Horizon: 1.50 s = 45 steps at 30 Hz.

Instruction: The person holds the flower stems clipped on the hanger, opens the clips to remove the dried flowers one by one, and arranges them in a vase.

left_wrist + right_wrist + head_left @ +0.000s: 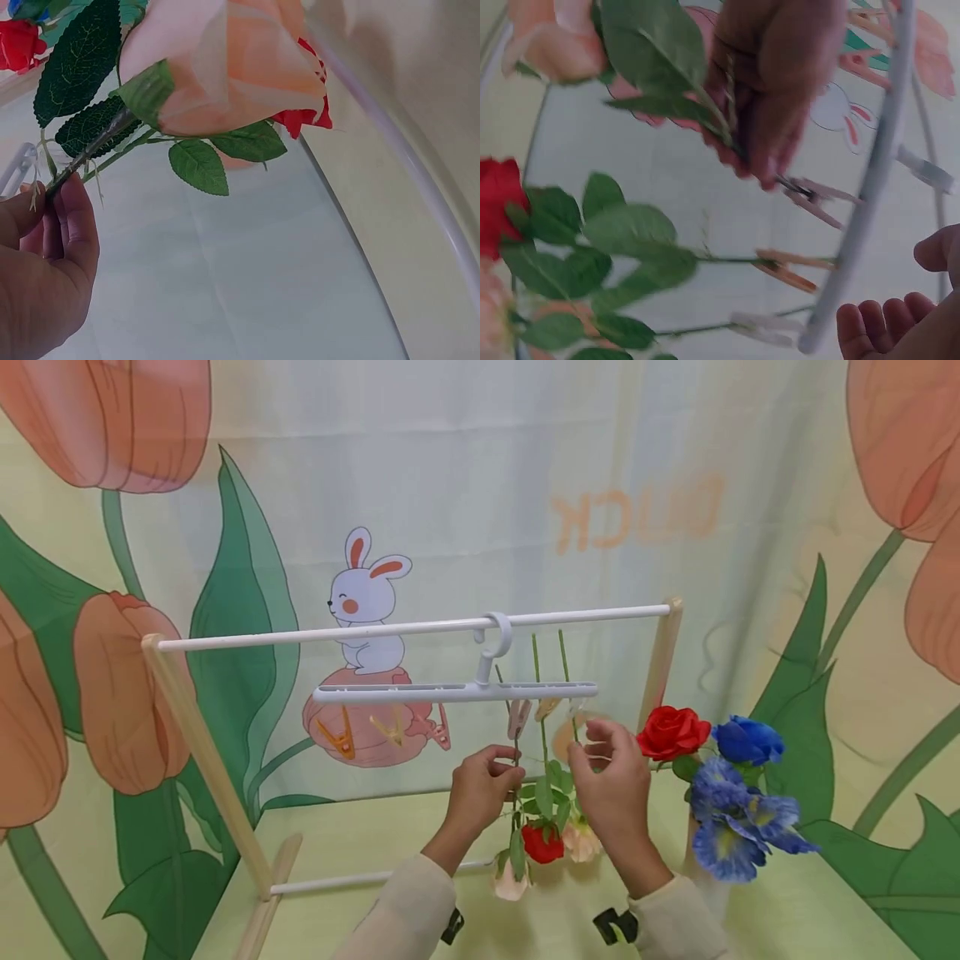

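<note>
My left hand [480, 789] pinches the dark stem of a pale peach rose [512, 882] that hangs head down; the left wrist view shows thumb and fingertips on the stem. Above the fingers a pinkish clothespin [817, 201] on the white hanger [457, 694] grips that stem. Beside it hang a red rose [542, 843], in an orange-tan clothespin [787, 268], and another peach rose [581, 842], in a whitish clothespin [761, 328]. My right hand [618, 781] is raised near the hanger's right end, fingers loosely bent, holding nothing in the right wrist view.
The hanger's hook sits over the white rod [360, 631] of a wooden-legged rack [206, 768]. Orange [337, 735], yellow [388, 729] and pink [438, 727] clothespins hang at left. On the right, a white vase [708, 893] holds a red rose [673, 732] and blue flowers [727, 810].
</note>
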Each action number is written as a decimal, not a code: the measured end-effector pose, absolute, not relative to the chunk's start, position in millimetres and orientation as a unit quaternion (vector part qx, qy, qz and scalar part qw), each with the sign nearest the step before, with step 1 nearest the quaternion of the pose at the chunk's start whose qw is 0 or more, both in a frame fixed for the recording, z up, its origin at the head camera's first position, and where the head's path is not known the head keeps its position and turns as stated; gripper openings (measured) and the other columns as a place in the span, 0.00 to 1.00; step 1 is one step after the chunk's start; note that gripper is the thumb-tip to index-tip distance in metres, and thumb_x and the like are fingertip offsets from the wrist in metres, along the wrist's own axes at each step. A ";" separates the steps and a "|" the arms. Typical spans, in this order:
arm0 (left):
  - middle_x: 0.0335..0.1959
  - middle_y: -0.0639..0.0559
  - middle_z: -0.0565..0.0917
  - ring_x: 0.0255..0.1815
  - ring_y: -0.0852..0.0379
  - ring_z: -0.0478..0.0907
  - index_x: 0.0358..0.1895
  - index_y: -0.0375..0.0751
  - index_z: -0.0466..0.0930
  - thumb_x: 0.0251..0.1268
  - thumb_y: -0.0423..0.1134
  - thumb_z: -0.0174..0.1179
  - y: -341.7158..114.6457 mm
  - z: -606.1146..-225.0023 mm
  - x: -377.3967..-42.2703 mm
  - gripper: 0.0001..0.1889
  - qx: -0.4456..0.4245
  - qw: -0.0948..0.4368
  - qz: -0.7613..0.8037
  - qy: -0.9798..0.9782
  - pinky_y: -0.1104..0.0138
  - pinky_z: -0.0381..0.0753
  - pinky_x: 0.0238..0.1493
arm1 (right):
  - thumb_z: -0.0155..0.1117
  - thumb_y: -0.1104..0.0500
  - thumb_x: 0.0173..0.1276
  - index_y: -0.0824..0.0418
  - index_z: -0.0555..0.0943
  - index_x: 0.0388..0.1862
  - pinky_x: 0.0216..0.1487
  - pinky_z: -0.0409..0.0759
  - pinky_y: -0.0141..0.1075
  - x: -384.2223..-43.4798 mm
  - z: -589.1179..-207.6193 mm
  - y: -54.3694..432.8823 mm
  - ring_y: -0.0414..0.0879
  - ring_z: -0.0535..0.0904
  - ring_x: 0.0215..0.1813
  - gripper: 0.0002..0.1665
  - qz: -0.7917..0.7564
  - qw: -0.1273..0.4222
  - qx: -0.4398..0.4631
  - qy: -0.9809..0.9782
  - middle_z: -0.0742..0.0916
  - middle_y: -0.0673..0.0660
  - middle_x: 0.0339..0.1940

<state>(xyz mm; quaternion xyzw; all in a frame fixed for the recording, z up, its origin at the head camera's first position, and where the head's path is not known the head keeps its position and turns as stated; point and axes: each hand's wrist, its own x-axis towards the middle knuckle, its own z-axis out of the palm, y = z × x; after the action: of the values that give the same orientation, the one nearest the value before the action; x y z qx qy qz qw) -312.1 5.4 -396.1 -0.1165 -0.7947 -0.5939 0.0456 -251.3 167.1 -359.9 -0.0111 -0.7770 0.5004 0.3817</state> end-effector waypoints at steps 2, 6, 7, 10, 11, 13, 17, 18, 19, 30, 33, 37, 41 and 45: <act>0.38 0.40 0.90 0.34 0.43 0.90 0.51 0.42 0.86 0.68 0.34 0.66 4.3 -396.9 -311.5 0.10 -0.115 0.043 -0.599 -0.792 0.62 0.89 0.35 | 0.68 0.60 0.68 0.61 0.78 0.60 0.51 0.86 0.39 -262.1 -363.1 155.9 0.53 0.86 0.48 0.23 0.522 0.341 -0.020 -0.782 0.85 0.60 0.51; 0.38 0.39 0.91 0.36 0.40 0.89 0.51 0.41 0.85 0.68 0.35 0.66 2.7 -397.5 -309.9 0.11 -0.108 0.038 -0.605 -0.788 0.62 0.89 0.35 | 0.69 0.57 0.67 0.62 0.74 0.64 0.56 0.85 0.50 -280.9 -365.2 137.6 0.55 0.85 0.52 0.28 0.554 0.298 -0.035 -0.777 0.84 0.60 0.52; 0.38 0.39 0.91 0.37 0.39 0.89 0.51 0.40 0.85 0.68 0.34 0.66 2.4 -397.2 -309.4 0.11 -0.107 0.038 -0.606 -0.787 0.62 0.89 0.35 | 0.69 0.56 0.66 0.62 0.74 0.64 0.56 0.85 0.50 -284.7 -365.0 133.6 0.56 0.85 0.52 0.29 0.559 0.294 -0.037 -0.775 0.84 0.61 0.52; 0.37 0.39 0.90 0.35 0.42 0.89 0.52 0.39 0.85 0.68 0.34 0.66 1.5 -396.7 -308.0 0.12 -0.110 0.036 -0.607 -0.786 0.62 0.89 0.35 | 0.70 0.54 0.66 0.63 0.74 0.63 0.56 0.84 0.51 -295.5 -364.1 123.4 0.56 0.85 0.53 0.30 0.563 0.290 -0.043 -0.773 0.85 0.61 0.53; 0.37 0.39 0.90 0.34 0.45 0.89 0.52 0.38 0.85 0.68 0.34 0.66 1.2 -396.3 -307.8 0.11 -0.112 0.037 -0.607 -0.786 0.62 0.89 0.35 | 0.70 0.52 0.66 0.63 0.75 0.63 0.55 0.84 0.52 -298.6 -363.5 120.4 0.56 0.85 0.53 0.30 0.565 0.291 -0.045 -0.771 0.85 0.61 0.53; 0.36 0.40 0.90 0.31 0.51 0.88 0.52 0.38 0.85 0.68 0.34 0.66 0.2 -395.4 -307.5 0.11 -0.115 0.039 -0.604 -0.788 0.62 0.89 0.35 | 0.70 0.50 0.66 0.62 0.75 0.62 0.55 0.84 0.52 -304.1 -362.5 114.7 0.56 0.86 0.52 0.30 0.570 0.290 -0.048 -0.767 0.84 0.60 0.53; 0.35 0.42 0.91 0.29 0.56 0.87 0.50 0.40 0.86 0.68 0.34 0.65 -1.4 -394.3 -307.7 0.10 -0.112 0.046 -0.603 -0.789 0.64 0.89 0.34 | 0.72 0.50 0.64 0.62 0.75 0.59 0.55 0.85 0.51 -312.8 -360.8 104.0 0.54 0.87 0.51 0.29 0.588 0.299 -0.059 -0.749 0.84 0.58 0.50; 0.34 0.42 0.91 0.29 0.56 0.88 0.49 0.39 0.86 0.68 0.34 0.66 -1.9 -394.4 -307.6 0.10 -0.112 0.050 -0.602 -0.789 0.64 0.89 0.34 | 0.72 0.51 0.64 0.62 0.75 0.58 0.54 0.85 0.51 -314.2 -360.5 101.6 0.54 0.88 0.50 0.29 0.592 0.304 -0.062 -0.744 0.85 0.58 0.49; 0.34 0.42 0.90 0.29 0.55 0.88 0.49 0.39 0.86 0.68 0.34 0.66 -2.2 -394.2 -307.4 0.09 -0.111 0.051 -0.602 -0.789 0.64 0.89 0.33 | 0.73 0.52 0.63 0.62 0.75 0.58 0.54 0.85 0.51 -315.4 -360.3 99.2 0.54 0.88 0.49 0.28 0.595 0.308 -0.065 -0.739 0.85 0.59 0.49; 0.33 0.43 0.90 0.27 0.55 0.88 0.50 0.38 0.86 0.68 0.33 0.65 -3.9 -395.1 -305.1 0.10 -0.127 0.057 -0.592 -0.794 0.64 0.89 0.31 | 0.72 0.56 0.64 0.63 0.78 0.53 0.47 0.83 0.46 -313.7 -358.4 83.7 0.54 0.86 0.45 0.22 0.612 0.354 -0.101 -0.700 0.87 0.60 0.45; 0.33 0.43 0.90 0.27 0.55 0.88 0.50 0.39 0.86 0.69 0.33 0.65 -4.2 -395.8 -303.5 0.10 -0.125 0.053 -0.592 -0.795 0.64 0.89 0.31 | 0.73 0.56 0.64 0.62 0.79 0.52 0.44 0.84 0.43 -314.5 -361.7 82.6 0.53 0.87 0.44 0.21 0.607 0.364 -0.110 -0.698 0.87 0.59 0.44; 0.34 0.43 0.90 0.29 0.55 0.89 0.51 0.38 0.86 0.69 0.33 0.65 -5.7 -396.3 -303.0 0.10 -0.122 0.043 -0.593 -0.795 0.64 0.89 0.32 | 0.72 0.55 0.64 0.61 0.81 0.50 0.44 0.85 0.43 -316.0 -363.7 81.4 0.52 0.88 0.42 0.18 0.600 0.380 -0.115 -0.695 0.88 0.58 0.43; 0.35 0.44 0.90 0.31 0.54 0.89 0.52 0.38 0.85 0.68 0.35 0.66 -9.2 -397.2 -302.9 0.11 -0.111 0.033 -0.593 -0.797 0.63 0.89 0.33 | 0.70 0.54 0.66 0.62 0.80 0.48 0.45 0.85 0.46 -315.5 -361.2 80.0 0.53 0.88 0.42 0.17 0.601 0.385 -0.104 -0.693 0.88 0.59 0.43; 0.35 0.43 0.90 0.30 0.56 0.87 0.51 0.38 0.85 0.68 0.36 0.66 -11.7 -398.7 -303.7 0.11 -0.111 0.031 -0.598 -0.793 0.64 0.89 0.33 | 0.70 0.56 0.65 0.62 0.78 0.49 0.46 0.83 0.46 -315.0 -359.2 80.3 0.52 0.87 0.43 0.18 0.600 0.380 -0.102 -0.696 0.87 0.59 0.43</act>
<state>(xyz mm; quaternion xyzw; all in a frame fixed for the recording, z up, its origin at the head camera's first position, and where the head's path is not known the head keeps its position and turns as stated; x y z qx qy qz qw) -303.7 -11.7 -398.7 -0.1108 -0.7929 -0.5984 0.0309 -315.0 80.3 -359.2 -0.1017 -0.6962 0.6002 0.3804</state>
